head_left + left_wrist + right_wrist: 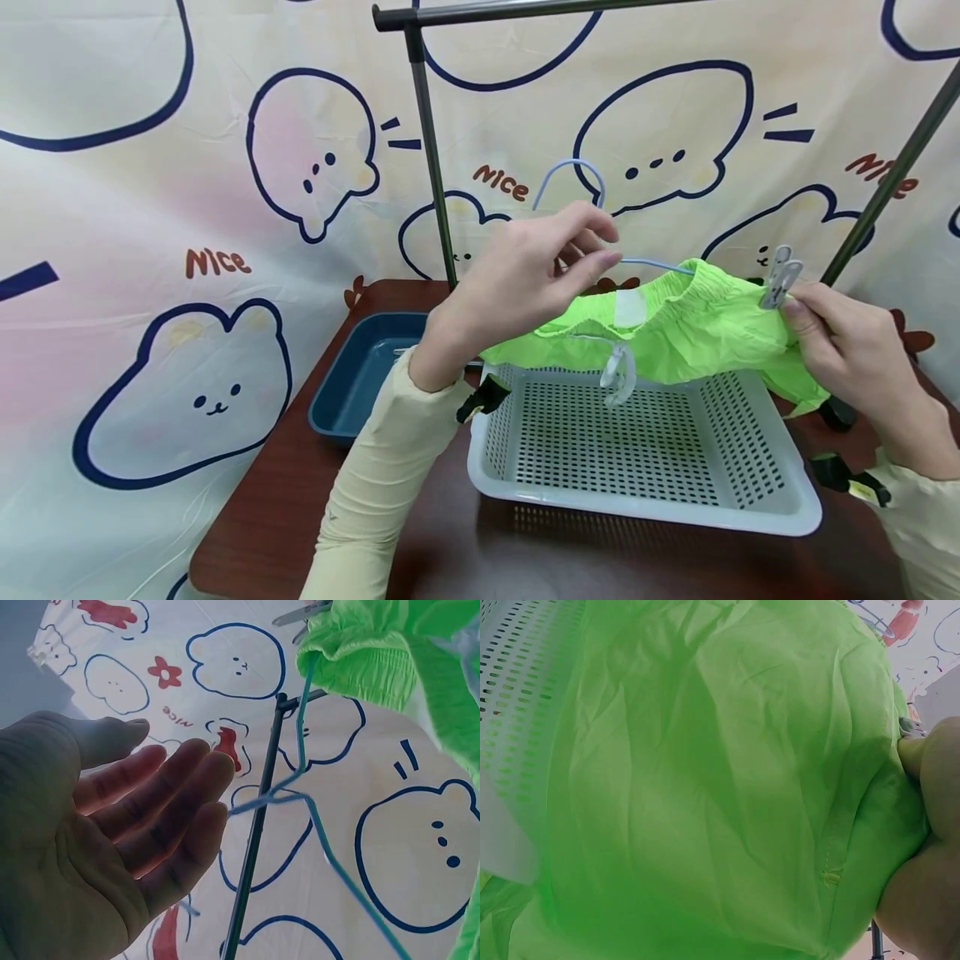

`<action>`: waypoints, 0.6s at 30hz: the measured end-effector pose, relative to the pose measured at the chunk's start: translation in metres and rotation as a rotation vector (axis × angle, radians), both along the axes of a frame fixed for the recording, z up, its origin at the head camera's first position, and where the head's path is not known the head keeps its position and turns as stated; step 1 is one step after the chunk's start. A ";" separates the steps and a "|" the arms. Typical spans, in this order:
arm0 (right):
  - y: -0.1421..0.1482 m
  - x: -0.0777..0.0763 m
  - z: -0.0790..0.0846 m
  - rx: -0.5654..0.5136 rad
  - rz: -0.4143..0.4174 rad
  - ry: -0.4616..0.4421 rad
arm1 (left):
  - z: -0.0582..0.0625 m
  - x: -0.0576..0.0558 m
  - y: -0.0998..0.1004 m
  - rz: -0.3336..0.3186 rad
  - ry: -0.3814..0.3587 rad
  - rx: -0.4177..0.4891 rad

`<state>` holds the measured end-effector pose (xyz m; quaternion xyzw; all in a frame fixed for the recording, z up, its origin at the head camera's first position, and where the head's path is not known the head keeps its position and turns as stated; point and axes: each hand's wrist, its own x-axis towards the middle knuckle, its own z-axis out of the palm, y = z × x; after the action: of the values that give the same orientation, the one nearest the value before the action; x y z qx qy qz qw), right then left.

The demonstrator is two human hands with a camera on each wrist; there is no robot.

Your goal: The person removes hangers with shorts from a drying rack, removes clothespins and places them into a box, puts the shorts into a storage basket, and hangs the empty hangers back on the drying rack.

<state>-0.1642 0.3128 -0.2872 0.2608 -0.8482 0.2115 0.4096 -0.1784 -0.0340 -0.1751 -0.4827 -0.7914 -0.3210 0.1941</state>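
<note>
Bright green elastic-waist shorts point(720, 325) hang from a thin blue clothes hanger point(652, 263) over the basket, a white label inside the waistband. My right hand point(862, 358) pinches the waistband's right end, close to a grey clothes peg point(780, 279). A second, whitish peg point(618, 371) hangs at the waistband's near side. My left hand point(525, 271) is raised in front of the hanger's hook. In the left wrist view its fingers point(191, 825) are loosely bent beside the hanger's neck, gripping nothing. Green cloth fills most of the right wrist view.
A pale perforated basket point(637, 504) stands on the dark brown table point(262, 517) beneath the shorts. Left of it is a blue tray point(330, 408). A dark metal rack point(431, 150) rises behind, its bar across the top. Behind hangs a printed cloth point(150, 208).
</note>
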 end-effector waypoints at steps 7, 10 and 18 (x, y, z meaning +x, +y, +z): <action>-0.001 0.003 0.001 0.015 -0.009 -0.006 | 0.003 0.000 0.022 -0.037 0.006 -0.049; -0.001 0.003 0.002 0.018 -0.010 -0.008 | 0.002 0.000 0.032 -0.030 0.014 -0.078; 0.000 0.000 0.001 -0.002 -0.011 -0.018 | -0.002 0.000 0.059 -0.030 0.029 -0.159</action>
<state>-0.1637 0.3125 -0.2861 0.2536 -0.8532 0.2124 0.4033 -0.1781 0.0252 -0.1770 -0.5130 -0.8041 -0.2530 0.1618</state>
